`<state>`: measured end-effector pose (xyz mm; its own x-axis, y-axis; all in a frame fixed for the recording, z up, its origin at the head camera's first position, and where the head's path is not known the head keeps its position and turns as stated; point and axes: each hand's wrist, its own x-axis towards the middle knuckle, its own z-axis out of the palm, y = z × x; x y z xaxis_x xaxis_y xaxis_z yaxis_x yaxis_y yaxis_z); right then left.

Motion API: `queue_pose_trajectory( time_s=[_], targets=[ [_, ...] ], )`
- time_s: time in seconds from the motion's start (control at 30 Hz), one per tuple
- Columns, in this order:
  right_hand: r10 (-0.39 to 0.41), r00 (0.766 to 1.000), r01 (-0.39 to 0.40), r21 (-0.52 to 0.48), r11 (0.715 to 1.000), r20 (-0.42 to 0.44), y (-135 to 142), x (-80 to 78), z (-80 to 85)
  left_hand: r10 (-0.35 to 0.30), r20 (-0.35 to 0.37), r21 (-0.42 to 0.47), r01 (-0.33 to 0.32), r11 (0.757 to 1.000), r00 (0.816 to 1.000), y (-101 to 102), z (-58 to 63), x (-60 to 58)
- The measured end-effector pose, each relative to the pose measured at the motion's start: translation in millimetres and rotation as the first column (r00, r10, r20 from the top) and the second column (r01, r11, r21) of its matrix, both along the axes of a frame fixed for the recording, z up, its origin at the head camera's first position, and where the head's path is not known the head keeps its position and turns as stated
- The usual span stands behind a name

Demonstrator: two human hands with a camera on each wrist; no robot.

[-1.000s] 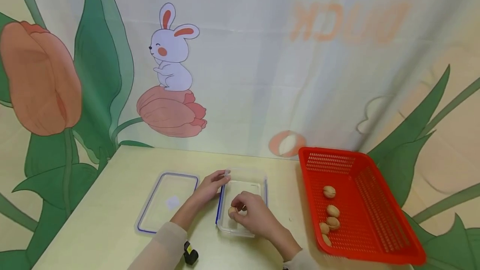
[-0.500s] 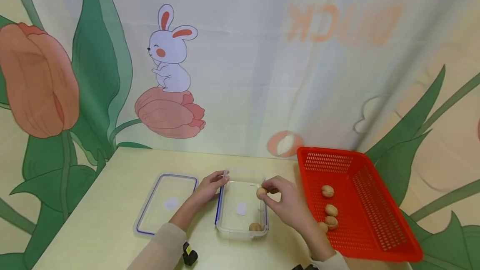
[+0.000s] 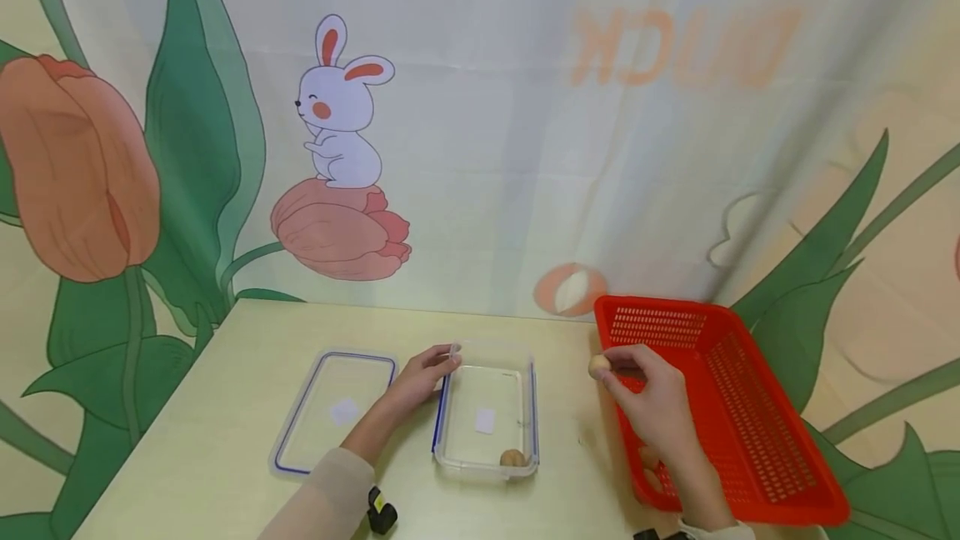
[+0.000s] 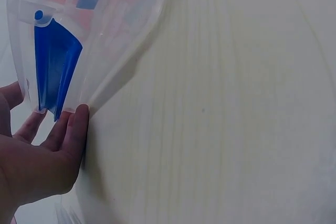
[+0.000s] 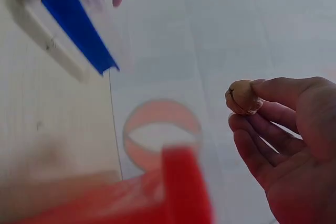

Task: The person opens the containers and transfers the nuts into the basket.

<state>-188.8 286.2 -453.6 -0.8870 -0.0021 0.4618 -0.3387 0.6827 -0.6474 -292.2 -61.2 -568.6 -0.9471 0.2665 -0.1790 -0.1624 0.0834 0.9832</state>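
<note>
A clear rectangular food container [image 3: 486, 394] with blue side clips stands on the table, and one walnut [image 3: 513, 458] lies in its near right corner. My left hand [image 3: 420, 377] holds the container at its far left corner; in the left wrist view its fingers [image 4: 79, 129] are at the wall beside the blue clip [image 4: 55, 69]. My right hand [image 3: 656, 398] pinches another walnut [image 3: 599, 367] between thumb and fingertips, at the left rim of the red basket [image 3: 750, 407]. In the right wrist view this walnut [image 5: 243, 98] shows its seam. Walnuts [image 3: 651, 469] in the basket are partly hidden by my right hand.
The container's lid [image 3: 333, 411], edged in blue, lies flat on the table [image 3: 225, 407] left of my left forearm. A small black object [image 3: 382, 512] is by the left sleeve. A printed curtain [image 3: 487, 148] hangs behind the table.
My right hand has moved right, out from inside the container to the basket's left rim, with a walnut still pinched. My left hand stays on the container.
</note>
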Motion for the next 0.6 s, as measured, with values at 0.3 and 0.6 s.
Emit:
queue_pose_trajectory(
  time_s=[0.3,0.6],
  targets=[
    [-0.164,0.982,0.166,-0.010,0.986,0.090,35,-1.1,-23.0,0.002,-0.006,0.006,-0.002,1.000,1.000,0,-1.3,0.1],
    [-0.215,0.969,0.206,0.079,0.975,0.121,49,-2.1,-42.6,-0.002,-0.012,0.007,0.002,1.000,1.000,1,-0.5,2.3]
  ],
)
